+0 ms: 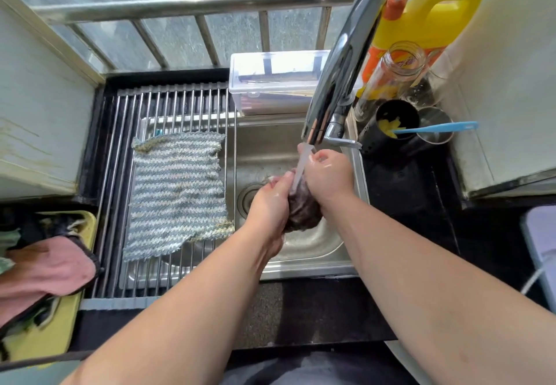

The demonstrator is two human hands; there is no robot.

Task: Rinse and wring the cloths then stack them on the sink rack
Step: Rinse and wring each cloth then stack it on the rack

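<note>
The sink (307, 270) leaves little room: its right rim runs just beside the right hand (326, 174), and the faucet (340, 62) arches in from one o'clock, its water stream (301, 165) falling between the hands. The left hand (270, 204) and the right one both grip a bunched dark cloth (304, 213) over the basin. At nine o'clock the sink rack (120, 150) covers the sink's left half, a striped cloth (177, 192) flat on it. On the black tabletop (406, 192), a clear box (270, 81) stands at twelve, a yellow jug (430, 17) at one, and a pink cloth (45, 267) at eight.

Dark cloth (302, 216) mostly hidden, pink cloth (48, 267) cropped.
</note>
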